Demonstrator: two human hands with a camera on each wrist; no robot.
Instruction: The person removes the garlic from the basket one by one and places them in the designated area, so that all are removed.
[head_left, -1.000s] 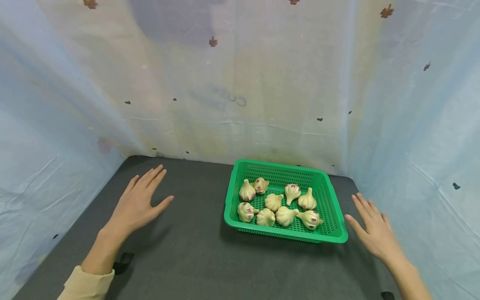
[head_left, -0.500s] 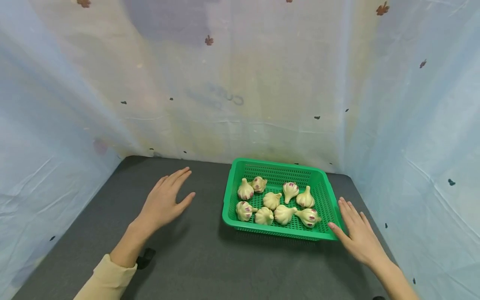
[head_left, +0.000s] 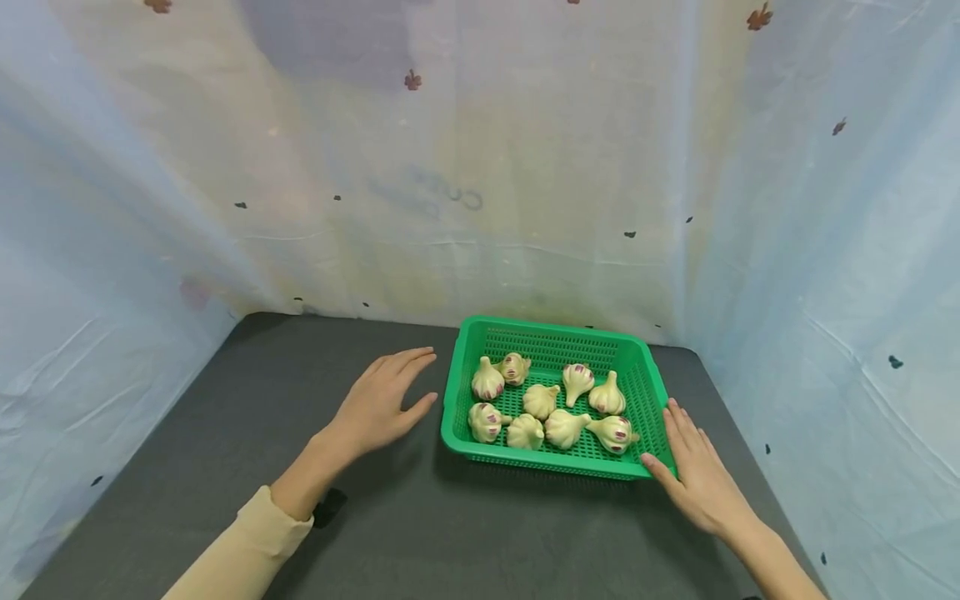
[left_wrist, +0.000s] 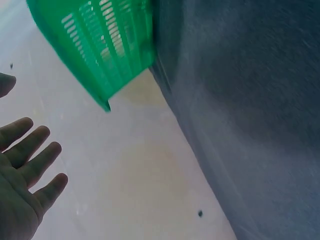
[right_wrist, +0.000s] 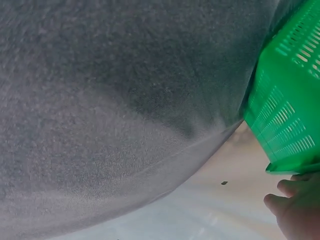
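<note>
A green plastic basket (head_left: 558, 471) with slotted walls stands toward the back right of the dark table. Several garlic bulbs (head_left: 566, 428), whitish with some purple patches, lie spread over its floor. My right hand (head_left: 705, 479) is at the basket's right rim, fingers extended along it and thumb at the front corner; it appears to touch the rim. To the left of the basket, my left hand (head_left: 381, 407) hovers a small gap from the rim, thumb and fingers spread apart, nothing held. In the left wrist view the basket wall (left_wrist: 102, 45) is apart from the left fingers (left_wrist: 42, 160).
Pale plastic sheeting (head_left: 450, 167) with small dark and brown leaf marks hangs behind and at both sides. Dark cloth covers the table (head_left: 480, 533). A black strap (head_left: 328, 507) shows at the left wrist, beside a cream sleeve (head_left: 247, 542).
My left hand has moved right, toward the basket's left side. My right hand has moved left to the right rim. The basket and garlic lie as before; the view shifted slightly.
</note>
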